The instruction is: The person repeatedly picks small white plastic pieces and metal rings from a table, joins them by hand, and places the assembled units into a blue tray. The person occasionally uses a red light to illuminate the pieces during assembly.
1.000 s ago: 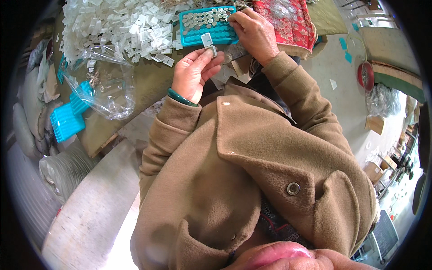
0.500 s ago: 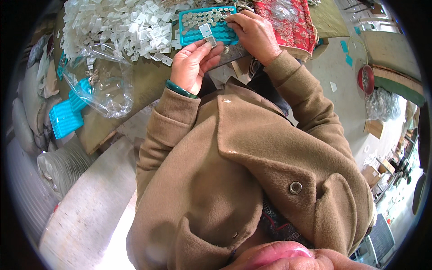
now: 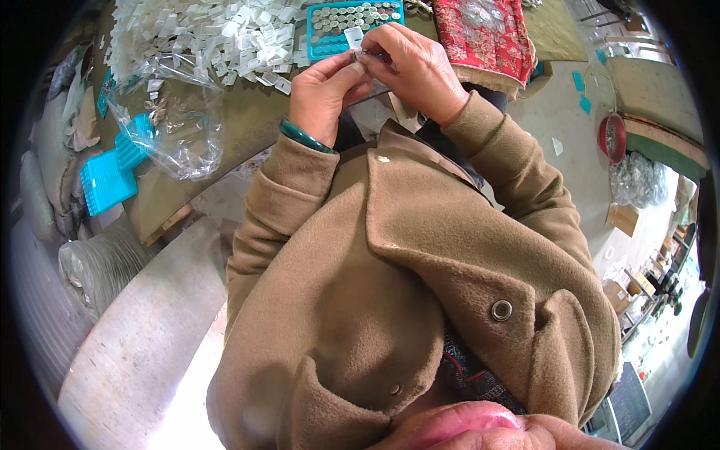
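A small clear plastic box [image 3: 354, 37] with its lid raised is pinched between the thumb and fingers of my left hand [image 3: 321, 96]. My right hand [image 3: 420, 73] meets it there, thumb and fingers drawn together at the box's lower part. Whatever those right fingertips grip is hidden. Just beyond both hands lies a teal compartment tray [image 3: 319, 52], with rows of small round silvery discs [image 3: 349, 16] in its far part and bare teal hollows at its near left. A heap of similar clear boxes [image 3: 202, 37] spreads over the table to the left.
A crumpled clear plastic bag [image 3: 184, 135] lies at the table's left edge, beside stacked teal trays [image 3: 109, 180]. On the right is a red patterned cloth [image 3: 480, 45] with clear plastic on it. A red bowl [image 3: 612, 139] stands farther right.
My right hand has moved from the disc tray down to the box in my left hand, and the fingers of both hands now meet. The view has shifted slightly.
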A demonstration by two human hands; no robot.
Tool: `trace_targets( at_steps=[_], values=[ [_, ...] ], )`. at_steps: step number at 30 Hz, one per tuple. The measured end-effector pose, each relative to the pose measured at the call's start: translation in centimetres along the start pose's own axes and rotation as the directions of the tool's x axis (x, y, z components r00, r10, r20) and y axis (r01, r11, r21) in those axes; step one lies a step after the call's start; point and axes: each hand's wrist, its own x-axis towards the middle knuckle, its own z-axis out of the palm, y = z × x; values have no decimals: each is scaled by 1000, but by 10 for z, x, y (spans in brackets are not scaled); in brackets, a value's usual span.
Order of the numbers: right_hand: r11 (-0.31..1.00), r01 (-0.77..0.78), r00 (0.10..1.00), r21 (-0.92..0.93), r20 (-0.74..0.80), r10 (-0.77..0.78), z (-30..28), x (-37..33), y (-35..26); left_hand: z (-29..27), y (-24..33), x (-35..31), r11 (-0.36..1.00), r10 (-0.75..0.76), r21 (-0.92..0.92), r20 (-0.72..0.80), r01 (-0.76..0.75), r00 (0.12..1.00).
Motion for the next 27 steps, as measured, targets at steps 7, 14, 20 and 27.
trace_targets(
  at_steps=[7,14,20,27],
  values=[
    [995,-46,997,93,64,40,6,-7,-3,-7,-1,-5,1000,25,5,33,-25,999],
    [826,-301,953,476,144,265,7,-4,4,-13,-4,-2,984,-77,-163,-23,73,997],
    [995,-82,986,-54,-152,73,11,18,28,-22,-2,3,990,-84,-115,-57,77,995],
    [949,62,984,-308,-141,-110,18,22,25,-23,-2,4,991,-94,-102,-74,86,993]
  ],
)
